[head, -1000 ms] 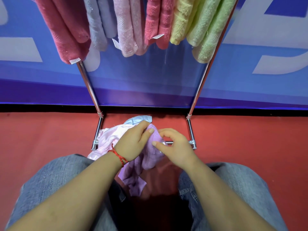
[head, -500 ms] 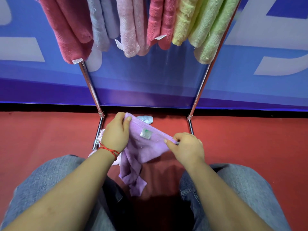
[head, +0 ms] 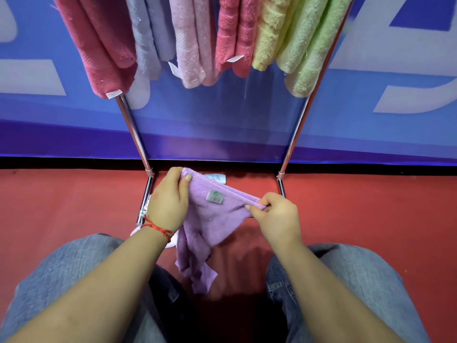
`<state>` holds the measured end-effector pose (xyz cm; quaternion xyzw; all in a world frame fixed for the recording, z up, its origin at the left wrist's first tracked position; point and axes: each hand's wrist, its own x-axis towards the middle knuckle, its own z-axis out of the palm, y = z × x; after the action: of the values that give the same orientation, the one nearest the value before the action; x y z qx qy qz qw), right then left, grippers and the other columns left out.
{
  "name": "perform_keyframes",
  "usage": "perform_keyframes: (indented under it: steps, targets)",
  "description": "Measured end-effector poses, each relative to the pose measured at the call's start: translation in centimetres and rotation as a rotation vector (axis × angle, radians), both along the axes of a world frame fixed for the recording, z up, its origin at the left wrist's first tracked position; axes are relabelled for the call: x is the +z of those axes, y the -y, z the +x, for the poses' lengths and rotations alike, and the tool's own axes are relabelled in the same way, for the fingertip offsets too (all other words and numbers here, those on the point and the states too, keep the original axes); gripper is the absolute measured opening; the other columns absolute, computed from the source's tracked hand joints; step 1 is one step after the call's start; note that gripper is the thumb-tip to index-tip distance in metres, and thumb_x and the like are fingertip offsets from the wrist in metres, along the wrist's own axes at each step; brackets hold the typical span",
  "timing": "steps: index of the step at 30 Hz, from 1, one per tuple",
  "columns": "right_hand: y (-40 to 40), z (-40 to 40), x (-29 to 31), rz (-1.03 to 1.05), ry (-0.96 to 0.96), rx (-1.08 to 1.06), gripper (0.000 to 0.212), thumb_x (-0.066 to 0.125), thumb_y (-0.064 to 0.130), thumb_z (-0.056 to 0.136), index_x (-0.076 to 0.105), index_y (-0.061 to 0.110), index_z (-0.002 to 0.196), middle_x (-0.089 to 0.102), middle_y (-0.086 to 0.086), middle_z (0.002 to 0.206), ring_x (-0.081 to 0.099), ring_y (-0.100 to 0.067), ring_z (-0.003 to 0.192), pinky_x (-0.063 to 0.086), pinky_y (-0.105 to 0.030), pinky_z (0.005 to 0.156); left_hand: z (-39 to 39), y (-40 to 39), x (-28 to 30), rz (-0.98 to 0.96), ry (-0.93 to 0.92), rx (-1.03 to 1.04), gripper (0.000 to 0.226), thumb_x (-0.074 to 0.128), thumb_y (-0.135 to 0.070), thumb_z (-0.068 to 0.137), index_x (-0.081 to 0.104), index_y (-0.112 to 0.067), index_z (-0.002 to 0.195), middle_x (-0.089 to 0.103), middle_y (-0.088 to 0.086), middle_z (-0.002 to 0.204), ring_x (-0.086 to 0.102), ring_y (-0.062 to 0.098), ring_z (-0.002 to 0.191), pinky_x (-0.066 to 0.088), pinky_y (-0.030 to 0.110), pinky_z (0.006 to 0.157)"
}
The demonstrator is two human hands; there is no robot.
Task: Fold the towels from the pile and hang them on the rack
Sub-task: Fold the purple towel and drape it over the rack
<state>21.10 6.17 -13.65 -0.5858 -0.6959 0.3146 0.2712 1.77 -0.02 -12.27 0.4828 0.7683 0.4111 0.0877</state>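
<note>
A lilac towel [head: 212, 224] with a small sewn label hangs stretched between my hands above the red floor. My left hand [head: 168, 201], with a red string at the wrist, grips its upper left corner. My right hand [head: 277, 216] pinches the top hem further right. The towel's lower part droops between my knees. Under it, mostly hidden, lies the pile [head: 217, 178] of pale towels at the foot of the chrome rack [head: 131, 127]. Several folded towels [head: 193, 45] in red, grey, pink, yellow and green hang on the rack above.
The rack's two slanted legs [head: 296, 125] stand on the red floor [head: 371, 206] in front of a blue and white wall panel [head: 222, 120]. My knees in grey jeans [head: 61, 268] flank the towel on both sides.
I lifted the lilac towel off the pile and drew my hands apart, left hand up and left, right hand to the right, stretching its top hem so the label shows.
</note>
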Motion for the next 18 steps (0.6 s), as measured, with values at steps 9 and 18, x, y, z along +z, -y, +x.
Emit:
perform_keyframes:
  steps: [9,18]
  targets:
    - [-0.7,-0.2,0.5,-0.154,-0.305,-0.022,0.023,0.065,-0.001,0.079,0.06,0.018,0.091,0.048,0.007,0.059,0.047,0.005,0.047,0.037,-0.007,0.052,0.5,-0.2,0.4,0.091,0.057,0.024,0.026,0.041,-0.027,0.097,0.054,-0.005,0.097,0.056,0.001,0.083,0.05,0.024,0.077,0.026,0.024,0.063]
    - [-0.8,0.4,2.9,-0.507,-0.655,0.146,0.01,0.062,-0.001,0.083,0.059,0.008,0.079,0.061,-0.01,0.081,0.053,-0.021,0.08,0.042,-0.037,0.079,0.9,-0.5,1.9,0.163,0.258,0.084,0.019,0.041,-0.016,0.099,0.055,-0.003,0.1,0.055,0.001,0.088,0.049,0.018,0.083,0.032,0.015,0.065]
